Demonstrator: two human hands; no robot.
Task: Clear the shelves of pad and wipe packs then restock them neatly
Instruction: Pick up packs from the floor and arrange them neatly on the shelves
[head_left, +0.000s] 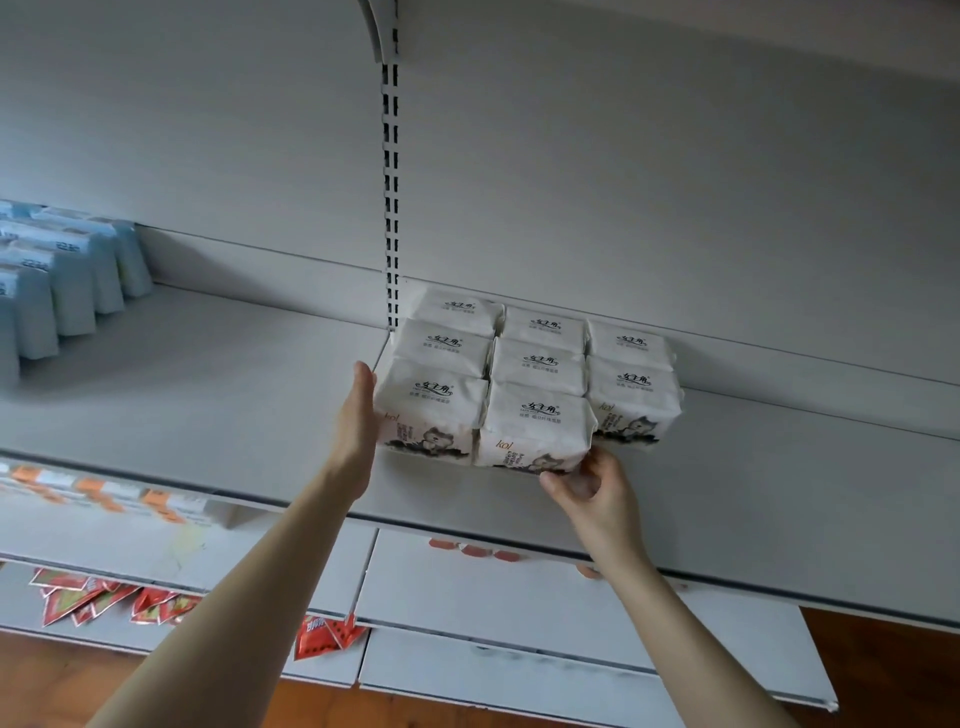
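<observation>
White wrapping lies under both grips. The left grip is released, its fingers straight and flat against the left side of the front-left pack. The right grip is curled, pinching the lower front corner of the front-middle pack. These two packs lead a tight block of white packs standing upright in three rows: three deep on the left, three in the middle, two on the right. The block stands on the grey shelf, just right of the slotted upright and close to the back panel. Well apart, at the far left of the same level, stands a row of pale blue packs. Orange price labels line the shelf edge below them, and red sachets lie on a lower shelf.
</observation>
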